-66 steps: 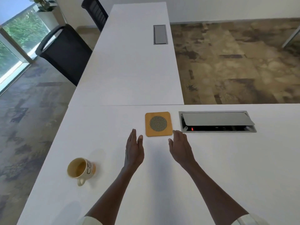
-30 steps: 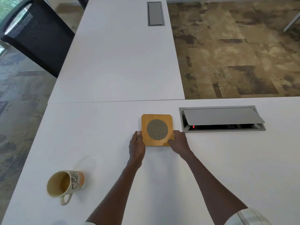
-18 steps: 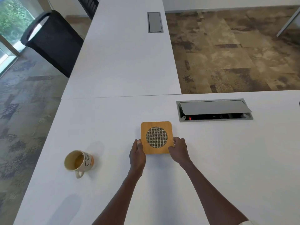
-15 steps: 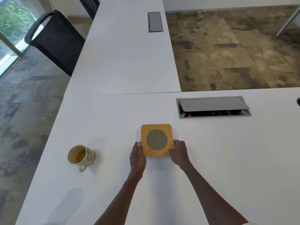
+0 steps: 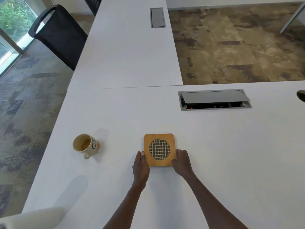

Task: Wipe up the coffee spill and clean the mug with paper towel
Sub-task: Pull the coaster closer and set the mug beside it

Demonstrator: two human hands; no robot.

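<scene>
A cream mug (image 5: 85, 145) with dark lettering and an orange patch stands on the white table (image 5: 214, 154), left of centre, with a little brown coffee inside. A square wooden coaster (image 5: 159, 149) with a round metal mesh centre lies in front of me. My left hand (image 5: 140, 166) presses against its lower left edge and my right hand (image 5: 181, 162) grips its lower right corner. No paper towel and no spill on the tabletop are visible.
An open grey cable hatch (image 5: 214, 100) is set into the table at the right. A second white table (image 5: 127, 47) with a shut hatch extends away. Black chairs (image 5: 57, 37) stand at the far left. A pale blurred object (image 5: 33, 219) fills the bottom left corner.
Both hands reached forward to the coaster, took it by its sides and slid it toward me, away from the hatch. The mug stayed where it was.
</scene>
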